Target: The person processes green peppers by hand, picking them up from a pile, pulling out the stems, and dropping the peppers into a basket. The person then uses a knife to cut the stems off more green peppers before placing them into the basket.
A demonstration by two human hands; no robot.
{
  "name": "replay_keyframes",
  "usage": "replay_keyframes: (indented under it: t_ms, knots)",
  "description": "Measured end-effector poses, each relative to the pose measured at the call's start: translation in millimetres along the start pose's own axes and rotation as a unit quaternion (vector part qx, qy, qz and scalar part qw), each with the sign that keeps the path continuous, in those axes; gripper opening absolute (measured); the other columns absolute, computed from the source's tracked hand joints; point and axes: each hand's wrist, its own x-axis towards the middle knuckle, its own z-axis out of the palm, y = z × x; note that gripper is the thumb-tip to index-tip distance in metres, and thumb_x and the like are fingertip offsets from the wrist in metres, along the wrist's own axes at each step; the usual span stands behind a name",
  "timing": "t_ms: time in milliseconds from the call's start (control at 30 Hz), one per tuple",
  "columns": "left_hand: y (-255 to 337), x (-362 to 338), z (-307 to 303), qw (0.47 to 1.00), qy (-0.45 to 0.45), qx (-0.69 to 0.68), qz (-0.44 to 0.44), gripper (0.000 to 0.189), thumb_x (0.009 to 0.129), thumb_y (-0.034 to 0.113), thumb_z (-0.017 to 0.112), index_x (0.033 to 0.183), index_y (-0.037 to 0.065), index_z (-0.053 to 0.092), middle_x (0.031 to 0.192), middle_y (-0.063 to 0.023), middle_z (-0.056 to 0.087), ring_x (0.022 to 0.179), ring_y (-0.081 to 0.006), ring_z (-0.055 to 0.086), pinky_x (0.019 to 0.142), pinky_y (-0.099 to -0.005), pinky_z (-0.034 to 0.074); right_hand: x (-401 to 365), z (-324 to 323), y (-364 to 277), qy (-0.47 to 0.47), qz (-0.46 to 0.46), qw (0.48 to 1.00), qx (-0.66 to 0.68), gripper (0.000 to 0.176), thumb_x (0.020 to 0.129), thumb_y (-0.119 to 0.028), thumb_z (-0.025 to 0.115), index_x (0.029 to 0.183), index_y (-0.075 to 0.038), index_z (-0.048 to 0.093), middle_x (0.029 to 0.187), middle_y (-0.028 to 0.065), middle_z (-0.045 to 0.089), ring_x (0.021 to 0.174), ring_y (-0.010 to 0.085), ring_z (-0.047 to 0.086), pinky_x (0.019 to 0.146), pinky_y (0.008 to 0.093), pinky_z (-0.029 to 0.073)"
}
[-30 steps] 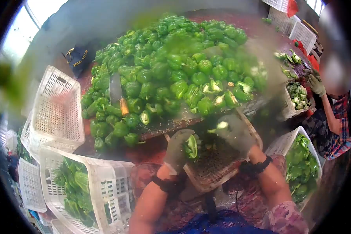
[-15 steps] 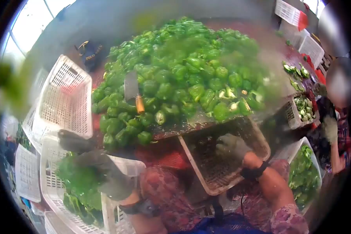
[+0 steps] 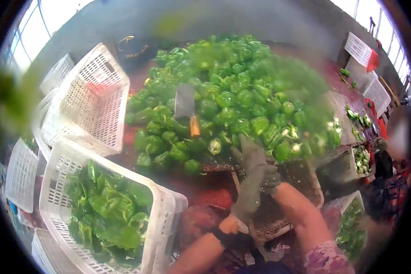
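Behind the table (image 3: 325, 75), which is dark red, there is a grey wall (image 3: 278, 20), with bright windows (image 3: 32, 27) on its sides. On this table lies a big heap of green peppers (image 3: 226, 98), mostly whole, with some cut ones at the front edge. My two gloved hands are together just before the heap: my right hand (image 3: 270, 178) is against my left hand (image 3: 249, 182), whose fingers stretch toward the peppers. I cannot tell if the right one is closed around it. A cleaver (image 3: 186, 105) with orange handle rests on the peppers.

Below my hands is a brown basket (image 3: 318, 192); its inside is mostly hidden. To my left, a white crate (image 3: 166, 219) contains many green pepper pieces (image 3: 109, 201); behind it, another white crate (image 3: 89, 105) stands tilted. To my right, a further crate (image 3: 363, 205) holds green pieces too, and a small basket (image 3: 345, 164) near a co-worker (image 3: 397, 187) holds paler cut pieces. On a dark cloth thing (image 3: 134, 50) at the back I can read "POLO"; the next word is unclear.
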Motion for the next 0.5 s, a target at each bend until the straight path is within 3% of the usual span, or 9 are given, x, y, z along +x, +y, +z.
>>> replay_keyframes:
  t_ms: [33,133,200,267,300,333,400,467,500]
  knots:
    - [-4,2,-4,1.0,0.003,0.001,0.009,0.046,0.103,0.041,0.041,0.124,0.003,0.058,0.112,-0.0086,0.065,0.099,-0.0189,0.062,0.086,-0.0315,0.05,11,1,-8,0.003,0.028,0.999,-0.024,0.042,0.09,-0.038,0.063,0.119,-0.007,0.059,0.114,0.0213,0.065,0.103,0.0403,0.063,0.087,0.0474,0.05]
    - [-15,4,-9,0.999,0.021,0.003,0.046,0.04,0.104,0.036,0.04,0.122,0.005,0.058,0.108,-0.0068,0.065,0.096,-0.016,0.062,0.081,-0.0305,0.051,29,-13,-34,-0.1,0.132,0.985,-0.05,0.04,0.089,-0.039,0.064,0.113,-0.007,0.059,0.11,0.0227,0.066,0.102,0.0434,0.062,0.086,0.0502,0.049]
    - [-27,11,-17,0.997,0.006,-0.004,0.081,0.037,0.105,0.033,0.04,0.12,0.005,0.058,0.108,-0.0061,0.064,0.094,-0.0148,0.062,0.08,-0.0301,0.051,28,-7,-17,-0.08,0.156,0.984,0.033,0.043,0.089,-0.037,0.062,0.12,-0.007,0.06,0.109,0.0243,0.066,0.1,0.0418,0.063,0.085,0.0473,0.05]
    - [-17,5,-8,0.982,0.103,0.029,0.154,0.032,0.105,0.029,0.042,0.119,0.005,0.058,0.109,-0.0058,0.063,0.093,-0.014,0.061,0.079,-0.0297,0.051,19,-1,16,-0.044,0.148,0.978,0.141,0.051,0.089,-0.037,0.061,0.125,-0.001,0.058,0.113,0.0256,0.065,0.105,0.0405,0.063,0.087,0.0458,0.051]
    - [-12,2,-5,0.969,0.15,0.045,0.189,0.03,0.105,0.028,0.044,0.119,0.005,0.058,0.109,-0.0056,0.062,0.093,-0.0136,0.06,0.079,-0.0294,0.051,10,6,37,-0.011,0.111,0.948,0.297,0.055,0.087,-0.04,0.063,0.125,0.0,0.06,0.115,0.0222,0.067,0.102,0.0367,0.065,0.087,0.0439,0.05]
    - [-12,4,-8,0.956,0.22,0.016,0.195,0.027,0.104,0.025,0.048,0.119,0.004,0.056,0.11,-0.0052,0.061,0.094,-0.0132,0.059,0.08,-0.0289,0.051,-2,-9,33,-0.021,0.145,0.928,0.341,0.054,0.089,-0.039,0.063,0.126,0.0,0.06,0.115,0.02,0.067,0.102,0.0331,0.065,0.087,0.042,0.05]
    - [-6,7,-11,0.923,0.273,0.016,0.272,0.026,0.103,0.024,0.05,0.121,0.005,0.055,0.109,-0.0048,0.06,0.096,-0.0134,0.059,0.082,-0.0296,0.051,-30,-52,20,-0.038,0.212,0.878,0.427,0.052,0.091,-0.035,0.064,0.127,0.001,0.06,0.115,0.0157,0.068,0.101,0.026,0.064,0.088,0.0382,0.05]
    - [-9,11,-15,0.922,0.24,0.01,0.302,0.028,0.103,0.023,0.051,0.123,0.004,0.053,0.108,-0.0043,0.06,0.099,-0.0136,0.059,0.085,-0.0285,0.051,-57,-102,-9,-0.081,0.11,0.912,0.388,0.047,0.094,-0.03,0.061,0.129,0.002,0.058,0.116,0.0132,0.066,0.104,0.0209,0.061,0.089,0.0344,0.048]
    - [0,8,-11,0.95,0.224,-0.099,0.194,0.029,0.103,0.02,0.05,0.127,0.004,0.052,0.11,-0.0051,0.06,0.103,-0.0139,0.059,0.087,-0.0264,0.05,-66,-112,-22,-0.101,0.114,0.897,0.414,0.044,0.097,-0.027,0.06,0.13,0.001,0.057,0.114,0.0118,0.064,0.103,0.0168,0.059,0.089,0.0315,0.048]
